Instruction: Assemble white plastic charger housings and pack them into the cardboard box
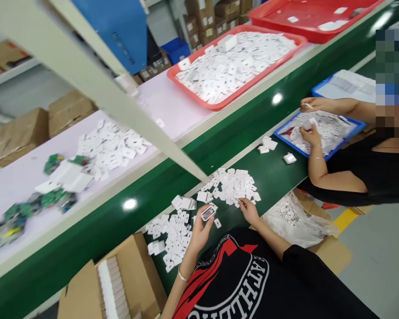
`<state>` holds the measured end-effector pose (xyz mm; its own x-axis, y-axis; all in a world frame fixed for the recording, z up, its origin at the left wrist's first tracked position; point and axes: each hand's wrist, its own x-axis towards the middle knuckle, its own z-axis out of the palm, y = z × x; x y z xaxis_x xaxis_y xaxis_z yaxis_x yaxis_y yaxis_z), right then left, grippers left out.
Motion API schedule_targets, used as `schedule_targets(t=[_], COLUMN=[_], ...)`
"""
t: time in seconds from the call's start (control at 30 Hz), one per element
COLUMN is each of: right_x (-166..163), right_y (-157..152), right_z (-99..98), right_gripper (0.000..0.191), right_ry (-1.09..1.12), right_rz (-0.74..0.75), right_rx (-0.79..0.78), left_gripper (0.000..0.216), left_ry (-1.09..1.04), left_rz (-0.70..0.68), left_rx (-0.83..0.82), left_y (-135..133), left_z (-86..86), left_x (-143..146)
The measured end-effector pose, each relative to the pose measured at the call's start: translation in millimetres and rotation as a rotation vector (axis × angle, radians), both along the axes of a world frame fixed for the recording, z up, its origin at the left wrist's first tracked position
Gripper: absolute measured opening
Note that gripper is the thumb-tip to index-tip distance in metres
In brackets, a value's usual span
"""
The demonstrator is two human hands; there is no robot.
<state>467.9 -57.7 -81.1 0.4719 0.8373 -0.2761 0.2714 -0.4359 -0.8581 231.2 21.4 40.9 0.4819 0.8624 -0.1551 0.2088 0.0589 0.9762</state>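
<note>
My left hand (200, 230) is closed around a small white plastic casing (208, 212), whose open side shows a dark interior with a bit of red. My right hand (249, 211) reaches to the near edge of a heap of flat white plastic pieces (235, 184) and pinches a thin white piece (238, 200) from it. One loose white piece (217, 223) lies between my hands. Left of my left hand spreads a second heap of white pieces (176, 232), with small stacks (183, 202) beside it.
An open carton (142, 261) with rows of white items stands at front left. Across the green belt (133, 195), a raised shelf bears a red tray (216, 106) of white parts. A slanting pale post (159, 128) crosses the view. At right, a co-worker's hands (310, 135) work over a blue tray (359, 128).
</note>
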Motion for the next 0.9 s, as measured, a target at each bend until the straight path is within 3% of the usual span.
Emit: schedule_targets(t=[0.13, 0.23, 0.37, 0.47, 0.8, 0.9], right_x=[-14, -26, -43, -52, -58, -60], right_y=[8, 13, 14, 13, 12, 13], right_z=[32.8, 62.0, 100.4, 118.5, 122.4, 119.2], right_gripper=[0.039, 0.041, 0.027, 0.015, 0.014, 0.024], right_ry=[0.213, 0.325, 0.474, 0.457, 0.502, 0.587], right_rz=[-0.005, 0.021, 0.143, 0.209, 0.238, 0.220], right_rx=[0.097, 0.162, 0.257, 0.271, 0.235, 0.215], left_gripper=[0.047, 0.051, 0.059, 0.061, 0.057, 0.055], left_ry=[0.028, 0.123, 0.199, 0.201, 0.171, 0.147], left_rz=[0.069, 0.039, -0.005, -0.028, -0.009, 0.021], left_rx=[-0.097, -0.127, -0.059, -0.039, 0.043, 0.070], left_y=[-1, -5, -12, -17, -21, -21], left_z=[-2.0, -1.5, -1.2, -6.0, -17.2, -18.3], left_x=[3, 9, 14, 15, 13, 12])
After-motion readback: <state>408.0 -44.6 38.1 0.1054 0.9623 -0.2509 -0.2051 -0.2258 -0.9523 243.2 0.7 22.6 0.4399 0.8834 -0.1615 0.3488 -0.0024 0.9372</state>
